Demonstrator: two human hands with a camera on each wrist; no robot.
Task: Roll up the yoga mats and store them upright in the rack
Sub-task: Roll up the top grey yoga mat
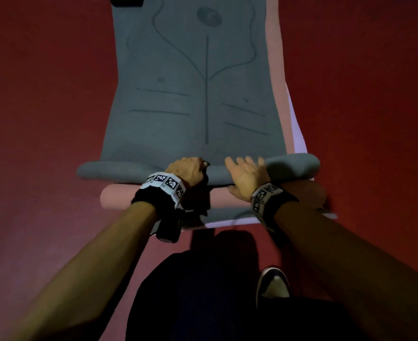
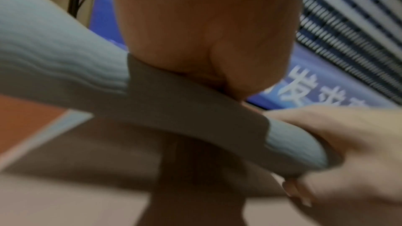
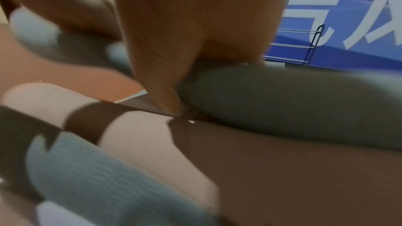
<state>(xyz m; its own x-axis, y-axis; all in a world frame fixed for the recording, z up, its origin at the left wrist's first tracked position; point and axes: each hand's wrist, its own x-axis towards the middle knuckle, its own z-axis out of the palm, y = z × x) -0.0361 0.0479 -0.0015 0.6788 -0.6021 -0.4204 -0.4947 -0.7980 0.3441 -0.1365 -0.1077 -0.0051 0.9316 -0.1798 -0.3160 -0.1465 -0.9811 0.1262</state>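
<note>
A grey yoga mat (image 1: 190,94) with line markings lies flat on the red floor, on top of a pink mat (image 1: 275,94) and a lilac mat (image 1: 299,134). Its near end is curled into a low roll (image 1: 119,169) across the full width. My left hand (image 1: 189,166) grips the roll near the middle, fingers curled over the top. My right hand (image 1: 244,172) grips it just to the right, fingers over the top and thumb (image 3: 161,78) tucked under. The left wrist view shows the right hand (image 2: 348,143) wrapped round the roll (image 2: 54,57). A pink roll (image 1: 118,198) lies just behind the grey one, towards me.
A wire rack (image 3: 304,45) stands far off against a blue banner (image 3: 348,15). A black object (image 1: 126,1) sits at the mat's far left corner. My shoe (image 1: 273,284) and dark trouser leg (image 1: 203,303) are close behind the rolls. Red floor (image 1: 43,94) lies on both sides.
</note>
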